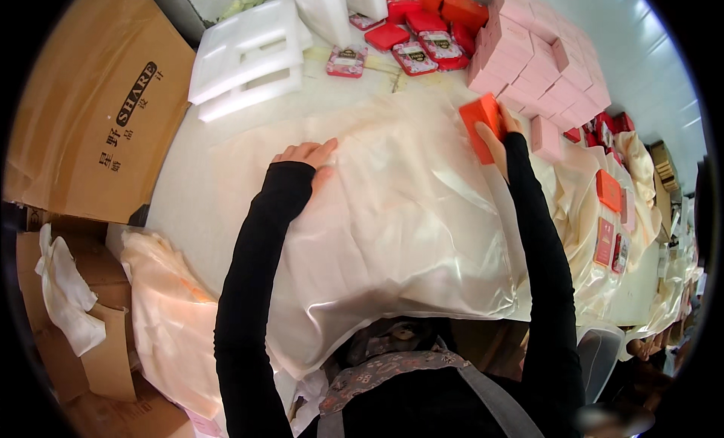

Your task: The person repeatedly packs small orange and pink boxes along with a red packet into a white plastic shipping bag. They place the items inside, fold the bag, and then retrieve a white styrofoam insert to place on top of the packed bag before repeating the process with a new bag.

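The right grip point(496, 146) is closed around an orange-red box point(475, 121) at the far right corner of a sheer cream cloth point(392, 212), on which the left grip point(308, 157) lies open, palm down. Beneath spreads the white surface point(197, 183); beyond are stacked pink boxes point(539, 57) and red tins point(387, 36) with printed labels point(414, 55), and at left a brown carton point(75, 68) bears large dark lettering point(136, 95)

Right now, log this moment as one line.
left hand: on translucent sheet | right hand: holding orange box | nearby: pink boxes
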Demonstrator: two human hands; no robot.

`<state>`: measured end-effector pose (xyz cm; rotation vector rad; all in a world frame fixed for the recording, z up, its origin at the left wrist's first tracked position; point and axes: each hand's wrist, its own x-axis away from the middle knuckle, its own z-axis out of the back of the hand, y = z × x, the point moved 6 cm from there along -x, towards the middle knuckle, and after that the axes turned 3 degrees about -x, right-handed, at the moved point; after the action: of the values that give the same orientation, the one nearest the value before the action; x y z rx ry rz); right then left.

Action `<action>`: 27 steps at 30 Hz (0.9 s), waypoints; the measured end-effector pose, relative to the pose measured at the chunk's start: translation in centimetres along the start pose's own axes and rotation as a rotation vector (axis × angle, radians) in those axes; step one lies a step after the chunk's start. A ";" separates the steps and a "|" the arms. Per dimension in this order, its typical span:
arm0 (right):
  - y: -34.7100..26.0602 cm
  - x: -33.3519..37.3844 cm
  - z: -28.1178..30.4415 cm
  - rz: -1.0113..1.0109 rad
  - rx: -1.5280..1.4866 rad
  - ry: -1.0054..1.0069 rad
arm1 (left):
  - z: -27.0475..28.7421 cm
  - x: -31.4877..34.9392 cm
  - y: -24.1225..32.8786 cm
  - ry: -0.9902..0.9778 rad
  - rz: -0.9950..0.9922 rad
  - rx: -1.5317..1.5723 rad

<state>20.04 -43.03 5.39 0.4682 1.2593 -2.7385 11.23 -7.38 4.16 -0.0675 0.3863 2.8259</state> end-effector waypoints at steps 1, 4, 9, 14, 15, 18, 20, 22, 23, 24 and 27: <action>1.4 0.6 0.8 -0.079 -0.009 -0.010 | -0.1 0.1 -0.8 0.011 0.013 0.010; 3.1 2.4 3.5 0.017 0.155 -0.002 | 0.2 1.6 -2.4 0.131 0.002 0.012; 4.7 4.0 6.9 0.028 0.799 -0.007 | 1.2 9.2 -4.7 0.207 0.328 -0.259; -0.7 6.3 5.0 0.430 0.845 0.159 | -0.3 18.4 -2.5 0.036 0.519 -0.165; -1.7 7.0 3.9 0.462 0.741 0.164 | -0.7 19.4 -2.5 -0.027 0.541 -0.096; -1.7 7.4 -0.4 0.262 0.417 -0.078 | -1.2 20.1 -4.1 -0.051 0.632 0.050; -0.2 6.6 -2.6 0.105 0.458 -0.135 | 0.5 18.9 -5.6 0.341 0.570 -0.053; 1.8 5.0 -3.9 -0.033 0.390 -0.169 | 0.7 17.9 -6.8 0.579 0.499 -0.112; 2.6 4.5 -4.5 -0.098 0.153 -0.223 | -0.2 17.1 -7.7 0.504 0.506 -0.029; 3.1 3.9 -4.0 -0.144 -0.077 -0.191 | -0.8 16.4 -8.3 0.421 0.506 0.053; 0.9 4.2 -0.1 -0.060 -0.504 -0.144 | 1.2 15.3 -7.3 0.485 0.423 -0.059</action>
<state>16.26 -43.36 3.32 0.1803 1.8570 -2.3121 -1.38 3.90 2.20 -0.7798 0.4635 3.2167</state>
